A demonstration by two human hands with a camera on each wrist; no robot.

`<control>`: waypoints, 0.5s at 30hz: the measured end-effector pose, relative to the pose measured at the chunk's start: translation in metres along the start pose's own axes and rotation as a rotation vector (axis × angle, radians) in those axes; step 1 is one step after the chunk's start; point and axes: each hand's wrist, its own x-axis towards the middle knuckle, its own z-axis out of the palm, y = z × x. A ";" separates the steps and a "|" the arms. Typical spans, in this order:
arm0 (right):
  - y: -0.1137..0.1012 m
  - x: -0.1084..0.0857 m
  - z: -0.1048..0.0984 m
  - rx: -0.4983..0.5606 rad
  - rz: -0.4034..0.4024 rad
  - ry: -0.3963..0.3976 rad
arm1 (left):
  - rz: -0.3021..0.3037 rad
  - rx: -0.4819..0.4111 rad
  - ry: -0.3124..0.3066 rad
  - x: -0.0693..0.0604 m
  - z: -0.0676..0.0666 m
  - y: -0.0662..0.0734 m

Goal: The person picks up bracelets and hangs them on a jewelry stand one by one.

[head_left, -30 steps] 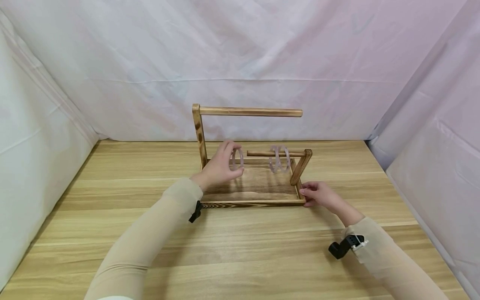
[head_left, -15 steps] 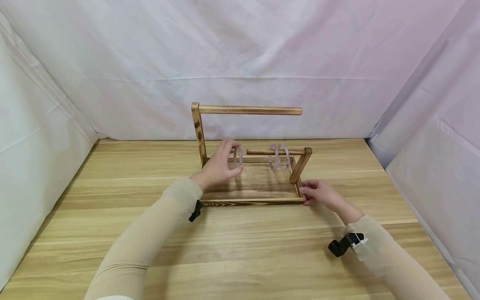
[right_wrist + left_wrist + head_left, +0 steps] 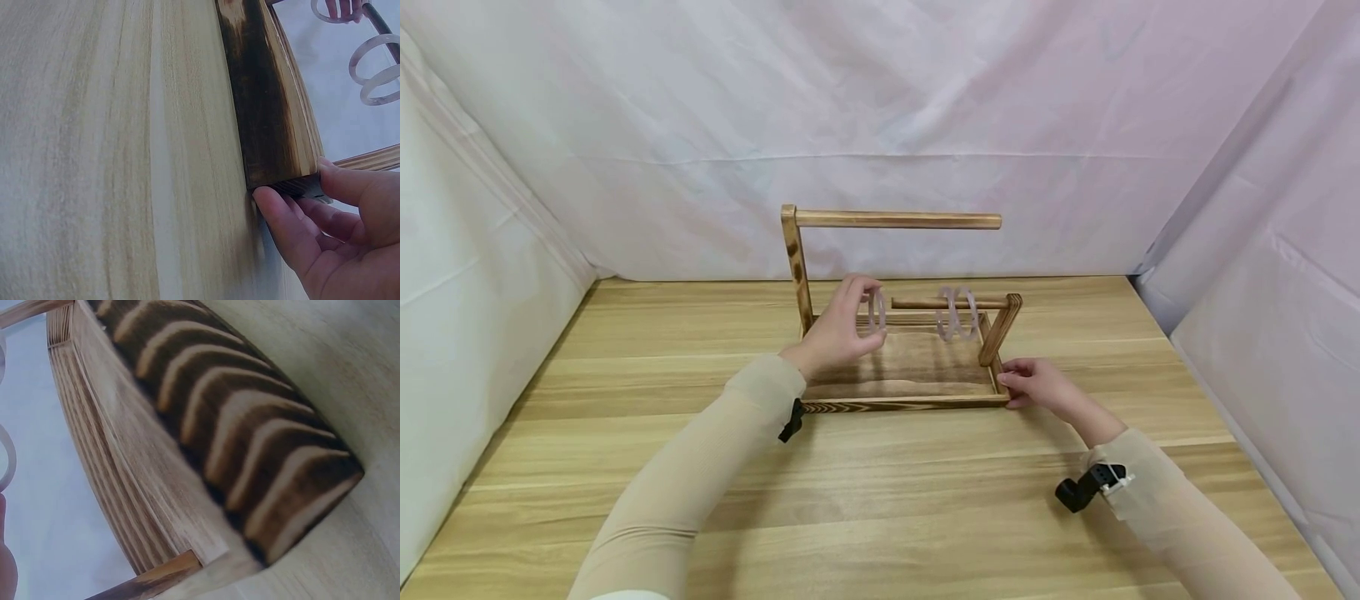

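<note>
My left hand [image 3: 841,329] pinches a pale pink translucent bangle [image 3: 882,311] between thumb and fingers, upright and just off the free left end of the lower rod [image 3: 913,303]. On that rod, towards its post, hang two similar bangles [image 3: 952,317]. The rod belongs to a scorched-wood bangle stand with a tray base [image 3: 910,405]. At the tray's front right corner, my right hand [image 3: 1033,386] grips the end rail [image 3: 269,100] with thumb on top and fingers below. The left wrist view mostly shows the tray; a bangle [image 3: 11,453] and a fingertip enter at its edge.
A taller post [image 3: 796,267] at the stand's left carries the longer upper rod [image 3: 898,220], which reaches right above my left hand. The stand rests on a wood-grain table [image 3: 910,500]. Pale cloth [image 3: 887,100] hangs behind the table and at both sides.
The bangle in my left hand looks slightly more edge-on than a second ago. Both hands keep their places, and the two bangles still hang on the lower rod.
</note>
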 end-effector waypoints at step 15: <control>-0.002 -0.002 0.001 -0.001 0.003 -0.002 | 0.017 0.007 0.004 0.009 0.000 0.006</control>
